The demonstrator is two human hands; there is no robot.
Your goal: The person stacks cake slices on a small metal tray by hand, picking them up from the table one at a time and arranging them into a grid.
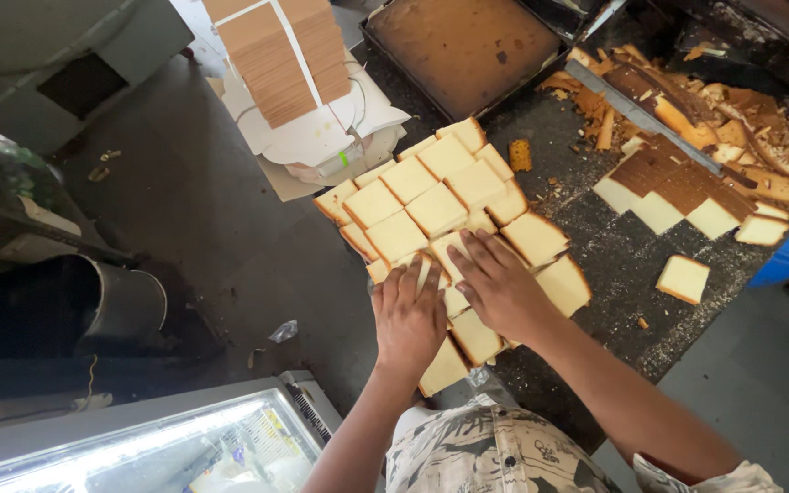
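Several square pale-yellow cake slices with brown crusts lie overlapped on a dark worktop. My left hand rests flat, fingers spread, on the near slices at the worktop's left edge. Beside it, my right hand presses flat on slices in the middle of the spread. Neither hand grips anything. A single slice lies apart to the right.
A large baking tray with a brown cake slab sits at the back. Crust trimmings and a long metal ruler lie at the right. Stacked cardboard stands left of the tray. A metal bucket and a lit display freezer are on the left.
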